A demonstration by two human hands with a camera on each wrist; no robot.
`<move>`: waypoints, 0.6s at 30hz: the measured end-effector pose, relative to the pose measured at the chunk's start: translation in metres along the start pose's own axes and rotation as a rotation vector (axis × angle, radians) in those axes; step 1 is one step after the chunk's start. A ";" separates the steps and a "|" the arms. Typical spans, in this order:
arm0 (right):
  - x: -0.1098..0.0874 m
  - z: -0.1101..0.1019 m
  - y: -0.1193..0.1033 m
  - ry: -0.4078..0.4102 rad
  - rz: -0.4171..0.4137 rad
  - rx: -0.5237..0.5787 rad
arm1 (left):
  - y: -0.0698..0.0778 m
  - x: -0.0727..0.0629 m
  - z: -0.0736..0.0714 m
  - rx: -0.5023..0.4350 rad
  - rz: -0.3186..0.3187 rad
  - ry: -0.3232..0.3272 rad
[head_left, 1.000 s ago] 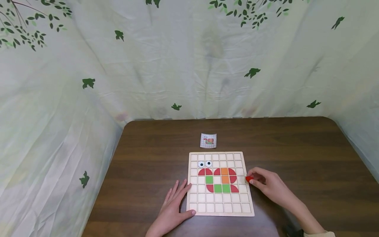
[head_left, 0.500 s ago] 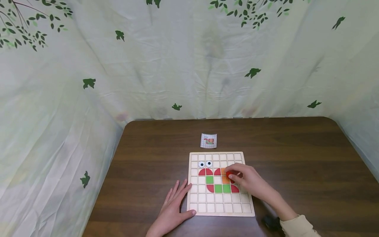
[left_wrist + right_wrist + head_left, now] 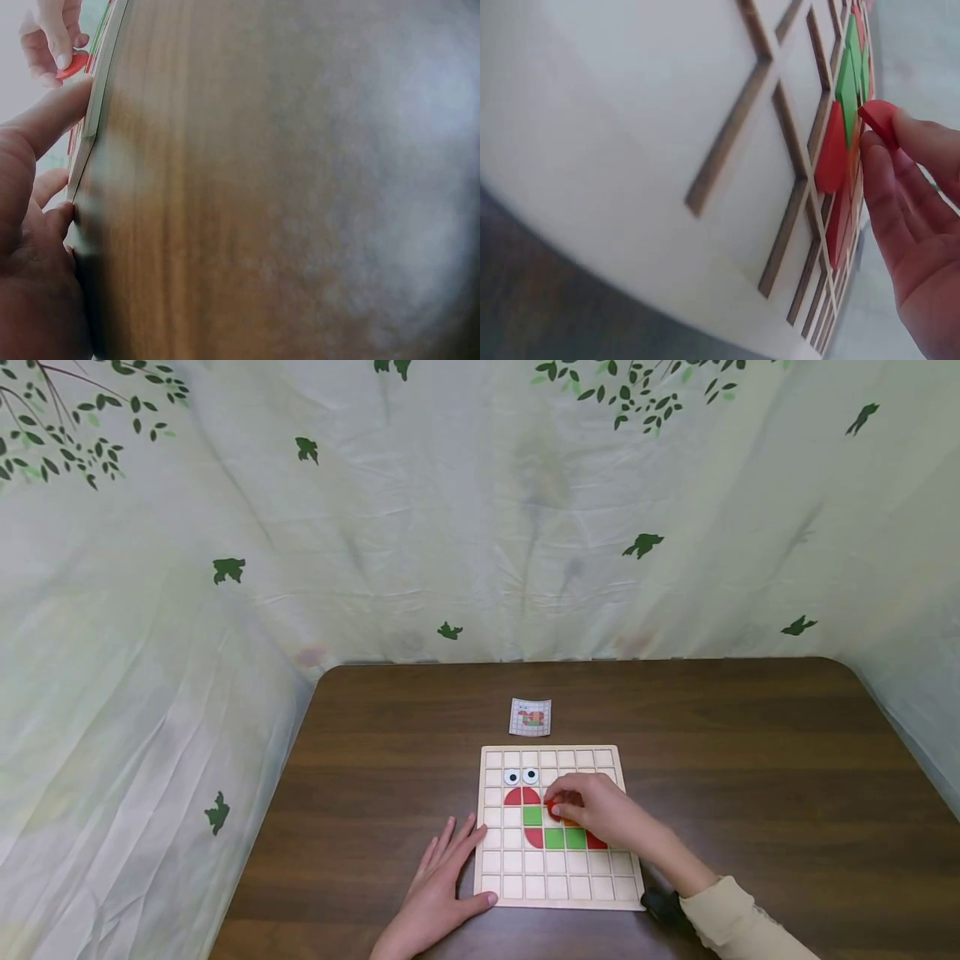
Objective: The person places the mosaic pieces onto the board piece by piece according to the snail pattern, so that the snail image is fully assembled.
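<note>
A white grid board point(image 3: 513, 887) lies on the table with red, green and orange pieces and two round eye pieces point(image 3: 521, 776) set in its squares. Over the middle of the board, my right hand point(image 3: 600, 806) pinches a red quarter-round piece point(image 3: 880, 120) between thumb and fingers. That piece is tilted just above the board in the right wrist view. My left hand point(image 3: 438, 889) rests at the board's left side, fingers spread, with the thumb on its lower left corner. Some pieces under the right hand are hidden in the head view.
A small printed card point(image 3: 530, 717) with a coloured grid picture lies just beyond the board. The brown table point(image 3: 750, 735) ends at a pale curtain point(image 3: 480, 527) with leaf patterns. A dark object point(image 3: 663, 906) sits by the right wrist.
My right hand has carried the red piece from the board's right edge leftward to the middle of the grid. My left hand has stayed in place.
</note>
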State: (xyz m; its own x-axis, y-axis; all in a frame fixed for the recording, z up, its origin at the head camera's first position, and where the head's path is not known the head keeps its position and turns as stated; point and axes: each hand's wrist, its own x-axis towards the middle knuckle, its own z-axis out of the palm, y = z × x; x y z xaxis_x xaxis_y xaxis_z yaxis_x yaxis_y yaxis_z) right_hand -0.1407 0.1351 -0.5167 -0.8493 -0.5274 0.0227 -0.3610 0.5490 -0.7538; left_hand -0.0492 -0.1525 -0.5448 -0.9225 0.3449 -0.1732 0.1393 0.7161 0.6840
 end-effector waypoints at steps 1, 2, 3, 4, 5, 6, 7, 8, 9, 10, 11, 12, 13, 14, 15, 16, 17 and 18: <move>0.001 0.001 0.000 -0.004 0.009 -0.001 | 0.000 0.000 0.000 -0.001 -0.002 -0.001; 0.002 0.002 -0.001 -0.005 0.015 -0.002 | 0.000 0.000 0.000 -0.001 -0.003 0.000; 0.002 0.003 -0.001 -0.004 0.021 -0.006 | 0.000 0.000 0.000 -0.001 -0.002 0.001; 0.002 0.004 -0.002 0.000 0.029 -0.021 | 0.000 0.000 0.000 -0.002 -0.001 0.002; 0.002 0.005 -0.002 0.004 0.039 -0.038 | 0.000 0.000 0.001 -0.003 0.000 0.002; 0.002 0.007 -0.003 0.009 0.049 -0.058 | -0.001 0.000 0.001 -0.003 0.001 0.002; 0.002 0.008 -0.003 0.015 0.060 -0.072 | -0.001 0.000 0.001 -0.002 0.001 0.002; 0.002 0.008 -0.003 0.022 0.071 -0.088 | -0.001 0.001 0.001 0.000 0.002 0.002; 0.002 0.009 -0.004 0.028 0.081 -0.103 | -0.001 0.001 0.001 0.000 0.001 0.002; 0.002 0.010 -0.004 0.034 0.089 -0.114 | -0.001 0.001 0.001 0.001 0.001 0.002; 0.002 0.011 -0.004 0.039 0.093 -0.117 | -0.001 0.001 0.001 0.002 0.002 0.003; 0.001 0.011 -0.004 0.045 0.093 -0.120 | -0.001 0.001 0.002 0.005 0.004 0.004; 0.001 0.011 -0.004 0.050 0.091 -0.121 | -0.001 0.001 0.002 0.006 0.003 0.005; 0.001 0.011 -0.004 0.055 0.082 -0.121 | -0.001 0.001 0.002 0.005 0.004 0.005; 0.000 0.011 -0.003 0.060 0.073 -0.122 | -0.001 0.001 0.002 0.004 0.006 0.006; 0.000 0.011 -0.003 0.064 0.064 -0.120 | -0.001 0.001 0.002 0.003 0.007 0.005; 0.000 0.011 -0.003 0.067 0.055 -0.117 | -0.001 0.001 0.002 0.002 0.007 0.004; 0.000 0.012 -0.002 0.071 0.047 -0.114 | 0.000 0.001 0.001 0.002 0.008 0.004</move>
State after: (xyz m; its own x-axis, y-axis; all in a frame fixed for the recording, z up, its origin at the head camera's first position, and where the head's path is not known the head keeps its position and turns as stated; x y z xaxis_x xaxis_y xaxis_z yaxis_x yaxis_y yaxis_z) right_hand -0.1352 0.1264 -0.5224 -0.8900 -0.4542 0.0388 -0.3583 0.6443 -0.6757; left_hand -0.0499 -0.1516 -0.5462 -0.9229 0.3481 -0.1645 0.1477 0.7146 0.6838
